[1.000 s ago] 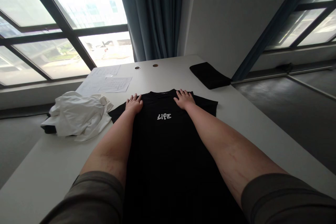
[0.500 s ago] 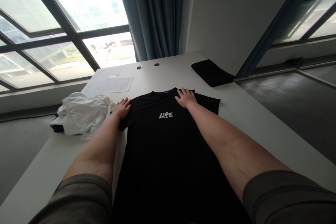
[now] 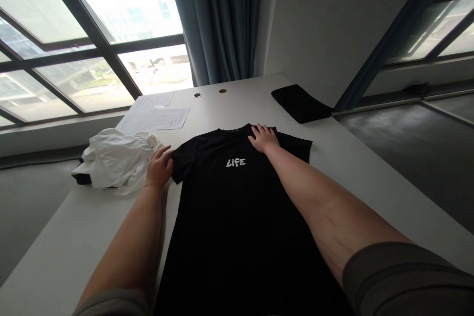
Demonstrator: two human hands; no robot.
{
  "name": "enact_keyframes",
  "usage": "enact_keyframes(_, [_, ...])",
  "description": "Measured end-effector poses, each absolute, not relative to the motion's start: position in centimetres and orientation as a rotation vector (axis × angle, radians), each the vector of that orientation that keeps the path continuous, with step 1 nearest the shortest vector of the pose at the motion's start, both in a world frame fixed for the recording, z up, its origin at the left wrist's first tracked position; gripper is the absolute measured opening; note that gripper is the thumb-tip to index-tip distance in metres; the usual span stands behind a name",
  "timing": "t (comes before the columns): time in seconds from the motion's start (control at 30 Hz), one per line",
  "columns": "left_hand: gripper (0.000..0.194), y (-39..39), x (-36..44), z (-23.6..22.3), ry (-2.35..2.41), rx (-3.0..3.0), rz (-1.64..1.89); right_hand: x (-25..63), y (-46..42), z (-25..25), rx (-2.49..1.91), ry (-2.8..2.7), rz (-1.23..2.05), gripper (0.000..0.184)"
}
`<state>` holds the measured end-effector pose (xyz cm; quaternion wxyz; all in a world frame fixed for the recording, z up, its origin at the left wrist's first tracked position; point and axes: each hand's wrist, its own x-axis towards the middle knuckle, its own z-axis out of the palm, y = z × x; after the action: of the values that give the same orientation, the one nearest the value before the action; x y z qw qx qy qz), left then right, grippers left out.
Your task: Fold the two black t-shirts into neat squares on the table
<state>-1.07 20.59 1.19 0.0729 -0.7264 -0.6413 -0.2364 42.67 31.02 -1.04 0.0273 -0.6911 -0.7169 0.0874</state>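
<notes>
A black T-shirt (image 3: 222,217) lies spread flat, its collar at the far end and its hem running out of view toward me. White lettering (image 3: 236,163) is printed on its chest and reads upside down from here. My right hand (image 3: 264,138) rests flat on the shirt beside the collar, fingers spread. At the end of the left sleeve (image 3: 183,158) is my left hand (image 3: 160,167), its fingers partly bent and apart, with the thumb by the sleeve's edge. No cloth shows between those fingers.
A crumpled white garment (image 3: 114,160), with something dark under it, lies left of my left hand. Printed sheets (image 3: 168,118) are behind it on the white table (image 3: 355,173). A folded black cloth (image 3: 301,103) lies at the far right, near the wall and blue curtain (image 3: 222,24).
My left hand has moved left off the shirt's shoulder area to the sleeve end, uncovering the sleeve, and its fingers have bent. My right hand stays in place on the shirt.
</notes>
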Motion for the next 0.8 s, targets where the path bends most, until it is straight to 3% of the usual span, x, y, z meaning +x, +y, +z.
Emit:
enact_keyframes(0.27, [0.043, 13.4, 0.4, 0.0, -2.132, -2.068, -0.596, 42.7, 30.9, -1.2, -2.131, -2.203, 0.235, 0.078])
enact_keyframes(0.8, [0.053, 14.1, 0.9, -1.1, -2.254, -2.109, -0.408, 42.7, 30.7, -1.3, -2.129, -2.192, 0.135, 0.068])
